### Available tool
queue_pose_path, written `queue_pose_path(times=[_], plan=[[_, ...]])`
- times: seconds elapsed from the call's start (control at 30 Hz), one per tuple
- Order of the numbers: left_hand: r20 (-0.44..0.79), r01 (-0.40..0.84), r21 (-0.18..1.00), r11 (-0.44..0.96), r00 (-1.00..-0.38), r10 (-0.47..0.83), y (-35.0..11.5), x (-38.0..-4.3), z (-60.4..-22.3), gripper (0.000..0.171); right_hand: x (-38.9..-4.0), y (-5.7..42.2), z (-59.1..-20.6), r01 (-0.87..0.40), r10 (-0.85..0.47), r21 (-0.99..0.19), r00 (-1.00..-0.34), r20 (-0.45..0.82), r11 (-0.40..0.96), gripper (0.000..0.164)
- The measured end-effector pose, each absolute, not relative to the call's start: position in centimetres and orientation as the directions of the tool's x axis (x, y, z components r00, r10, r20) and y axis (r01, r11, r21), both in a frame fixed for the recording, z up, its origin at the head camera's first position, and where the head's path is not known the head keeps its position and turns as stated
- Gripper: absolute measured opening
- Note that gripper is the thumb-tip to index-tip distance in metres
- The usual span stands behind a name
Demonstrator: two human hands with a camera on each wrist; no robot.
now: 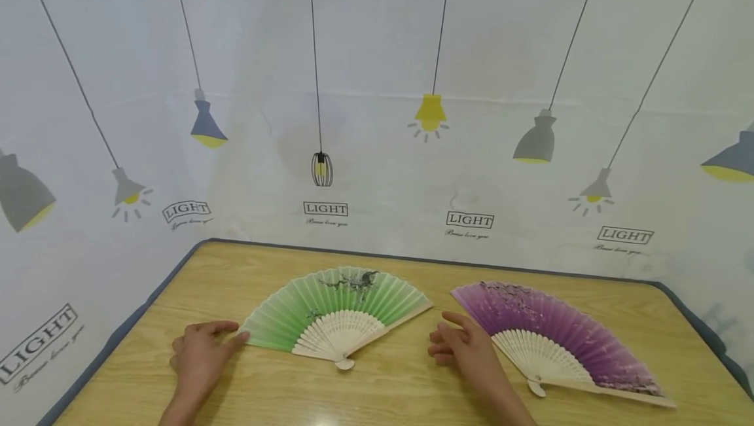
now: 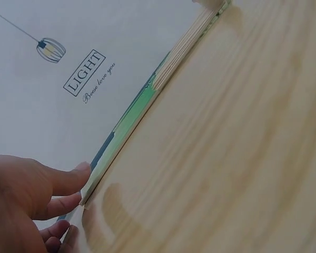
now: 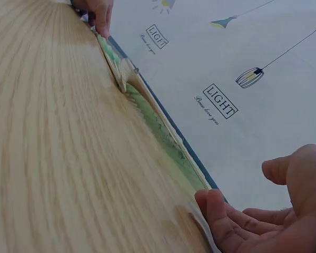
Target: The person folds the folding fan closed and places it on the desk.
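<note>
A green folding fan point(image 1: 347, 298) lies spread on the table, its pale slatted ribs meeting at a pivot toward the person. My left hand point(image 1: 203, 354) pinches its left end between thumb and fingers; the left wrist view shows the thumb point(image 2: 71, 179) and fingertips right at the fan's edge point(image 2: 129, 113). A purple folding fan point(image 1: 565, 321) with a blossom print lies spread to the right. Between the two fans is my right hand point(image 1: 465, 347), fingers loosely bent, thumb apart, holding nothing. In the right wrist view its fingertips point(image 3: 210, 203) are close to the green fan's right end point(image 3: 195, 176).
The wood-grain table point(image 1: 283, 393) has a dark blue edge point(image 1: 471, 267) at the back and sides. Behind it hangs a white backdrop point(image 1: 377, 40) printed with lamps and the word LIGHT, meeting the table's back edge and flanking it.
</note>
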State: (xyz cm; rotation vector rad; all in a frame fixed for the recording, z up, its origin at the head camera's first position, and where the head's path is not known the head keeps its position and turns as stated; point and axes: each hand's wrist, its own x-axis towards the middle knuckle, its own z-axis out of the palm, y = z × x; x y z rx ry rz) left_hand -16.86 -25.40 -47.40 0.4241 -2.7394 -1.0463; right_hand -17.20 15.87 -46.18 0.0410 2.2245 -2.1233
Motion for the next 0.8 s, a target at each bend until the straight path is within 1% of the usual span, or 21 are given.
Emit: queue_pose_path(times=[0.2, 0.33, 0.47, 0.6, 0.8], plan=[[0.064, -0.185, 0.678, 0.712, -0.949, -0.308, -25.7, -17.0, -47.4, 0.043, -17.3, 14.8, -46.0, 0.18, -0.099, -0.982, -0.98, -0.174, -0.056, 0.057], [0.073, -0.167, 0.681, 0.712, -0.953, -0.294, -25.7, -17.2, -47.4, 0.043, -17.2, 13.9, -45.9, 0.236, -0.137, -0.965, -0.966, -0.219, -0.118, 0.06], [0.076, -0.175, 0.68, 0.712, -0.949, -0.307, -25.6, -17.2, -47.5, 0.04, -17.1, 12.9, -45.8, 0.281, -0.189, -0.947, -0.95, -0.25, -0.158, 0.062], [0.069, -0.187, 0.681, 0.707, -0.946, -0.317, -25.5, -17.2, -47.4, 0.039, -17.2, 12.0, -45.9, 0.294, -0.181, -0.938, -0.948, -0.262, -0.184, 0.06], [0.075, -0.183, 0.682, 0.708, -0.946, -0.317, -25.4, -17.3, -47.4, 0.034, -17.6, 11.6, -46.4, 0.266, -0.136, -0.939, -0.961, -0.24, -0.218, 0.059]])
